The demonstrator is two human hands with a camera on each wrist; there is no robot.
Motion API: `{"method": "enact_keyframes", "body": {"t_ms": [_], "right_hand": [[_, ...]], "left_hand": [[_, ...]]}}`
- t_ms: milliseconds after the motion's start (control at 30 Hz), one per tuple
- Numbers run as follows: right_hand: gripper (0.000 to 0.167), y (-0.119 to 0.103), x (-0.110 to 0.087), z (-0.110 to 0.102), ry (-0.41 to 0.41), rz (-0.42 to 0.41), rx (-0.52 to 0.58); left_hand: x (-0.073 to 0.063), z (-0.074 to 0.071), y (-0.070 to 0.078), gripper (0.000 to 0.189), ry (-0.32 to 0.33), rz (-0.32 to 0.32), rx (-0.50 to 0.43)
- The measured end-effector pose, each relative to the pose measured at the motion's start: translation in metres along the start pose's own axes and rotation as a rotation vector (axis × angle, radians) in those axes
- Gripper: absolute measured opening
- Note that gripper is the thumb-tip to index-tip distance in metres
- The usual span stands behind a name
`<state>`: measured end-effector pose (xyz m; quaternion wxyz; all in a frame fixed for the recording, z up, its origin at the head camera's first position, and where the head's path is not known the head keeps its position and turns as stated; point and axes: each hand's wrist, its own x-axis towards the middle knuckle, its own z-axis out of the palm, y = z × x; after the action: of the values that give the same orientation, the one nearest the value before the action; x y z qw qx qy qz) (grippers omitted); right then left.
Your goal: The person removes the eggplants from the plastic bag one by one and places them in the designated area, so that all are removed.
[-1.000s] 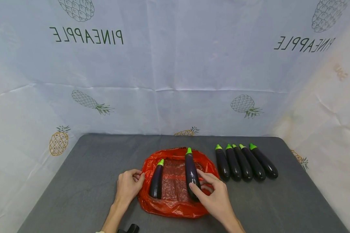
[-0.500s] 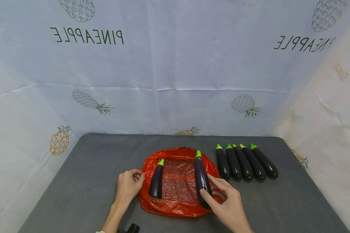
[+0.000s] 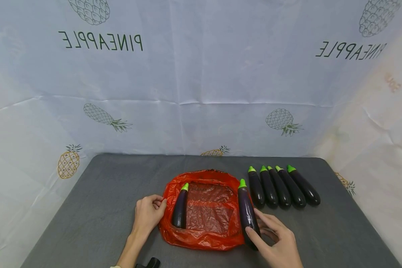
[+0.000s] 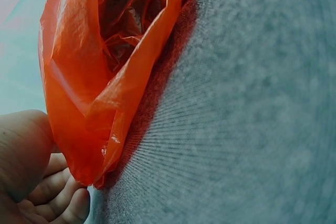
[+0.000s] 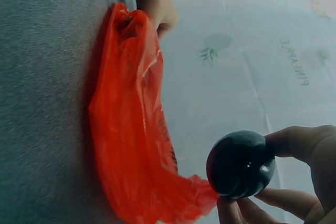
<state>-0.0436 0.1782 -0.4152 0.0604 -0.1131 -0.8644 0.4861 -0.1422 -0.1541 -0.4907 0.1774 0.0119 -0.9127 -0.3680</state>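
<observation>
My right hand (image 3: 276,238) pinches a dark purple eggplant (image 3: 248,214) with a green cap, thumb on one side and fingers on the other. The right wrist view shows this eggplant's round end (image 5: 240,164) raised above the table, beside the bag. My left hand (image 3: 149,213) pinches the left rim of a red plastic bag (image 3: 201,241), whose mouth is spread wide. In the left wrist view the fingers hold a gathered fold of the bag (image 4: 100,145). Another eggplant (image 3: 179,208) lies inside the bag along its left side.
Several eggplants (image 3: 281,188) lie in a row on the grey table (image 3: 335,230), right of the bag. A black object (image 3: 152,262) shows at the bottom edge by the left forearm. A white pineapple-print curtain (image 3: 201,74) hangs behind the table.
My right hand has carried its eggplant from over the bag's middle to the right and nearer me, to the bag's right rim. The left hand and the row of eggplants have stayed put.
</observation>
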Motion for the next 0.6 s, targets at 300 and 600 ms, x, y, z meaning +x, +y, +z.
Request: {"method": "enact_keyframes", "body": {"t_ms": [300,600], "right_hand": [[0.058,0.016,-0.002,-0.016,0.023,0.121,-0.102],[0.068,0.043,0.002,-0.031,-0.027,0.18,-0.18]], "left_hand": [[0.0,-0.001,0.001,0.008,-0.006,-0.002,0.002],[-0.001,-0.001,0.001,0.008,-0.002,0.0,-0.004]]}}
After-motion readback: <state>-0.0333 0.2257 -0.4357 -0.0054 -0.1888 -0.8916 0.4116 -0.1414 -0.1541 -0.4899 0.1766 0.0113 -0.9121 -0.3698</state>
